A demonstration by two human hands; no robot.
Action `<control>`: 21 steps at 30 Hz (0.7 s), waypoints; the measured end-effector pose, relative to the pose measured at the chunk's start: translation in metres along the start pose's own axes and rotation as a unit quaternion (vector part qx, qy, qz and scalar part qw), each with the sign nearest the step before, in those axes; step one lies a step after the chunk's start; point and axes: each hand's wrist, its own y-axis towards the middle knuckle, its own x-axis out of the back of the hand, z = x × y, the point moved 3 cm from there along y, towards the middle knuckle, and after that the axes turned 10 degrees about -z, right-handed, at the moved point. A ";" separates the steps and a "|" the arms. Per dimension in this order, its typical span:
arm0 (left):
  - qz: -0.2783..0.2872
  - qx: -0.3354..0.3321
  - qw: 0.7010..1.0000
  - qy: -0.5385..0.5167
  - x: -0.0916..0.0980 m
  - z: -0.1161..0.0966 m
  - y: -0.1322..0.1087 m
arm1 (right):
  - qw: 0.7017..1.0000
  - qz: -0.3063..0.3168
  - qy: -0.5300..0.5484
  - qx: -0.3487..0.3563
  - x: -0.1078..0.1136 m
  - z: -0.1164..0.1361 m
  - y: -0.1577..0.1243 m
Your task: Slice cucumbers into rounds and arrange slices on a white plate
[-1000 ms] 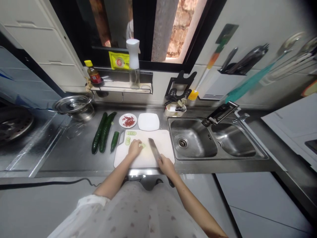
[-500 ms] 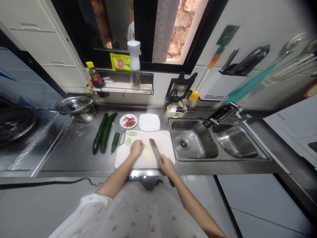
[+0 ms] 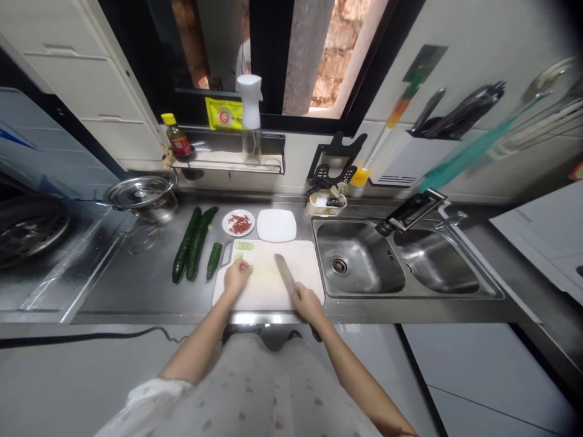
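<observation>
My left hand [image 3: 237,277] is over the left part of the white cutting board [image 3: 268,297], fingers drawn together on a pale green cucumber slice [image 3: 251,268] at the fingertips. Just beyond them more cucumber slices [image 3: 245,246] lie in a row near the board's far left corner; a second group is partly hidden by the hand. My right hand [image 3: 308,302] grips the handle of a kitchen knife [image 3: 285,272], whose blade points away from me over the board. A short cut piece of cucumber [image 3: 214,261] lies left of the board.
Two whole cucumbers [image 3: 195,246] lie farther left. Behind the board stand a small plate of chopped red pieces [image 3: 250,229] and a white square plate [image 3: 276,225]. A double sink [image 3: 359,293] adjoins on the right; a lidded steel pot [image 3: 159,209] stands back left.
My left hand has moved left across the board with the cucumber slice, toward the other slices. The knife and my right hand have stayed nearly still; the view has shifted slightly.
</observation>
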 end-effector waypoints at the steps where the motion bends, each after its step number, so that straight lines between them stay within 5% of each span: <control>1: -0.012 0.005 1.000 0.003 0.004 0.006 0.001 | 1.000 -0.001 0.001 0.000 0.000 0.000 0.000; 8: -0.059 0.033 0.996 0.055 0.022 0.027 0.009 | 1.000 0.001 0.001 -0.006 -0.001 -0.001 0.002; 21: -0.049 0.016 0.992 0.114 0.022 0.023 0.006 | 1.000 0.013 -0.003 -0.013 0.007 0.004 0.003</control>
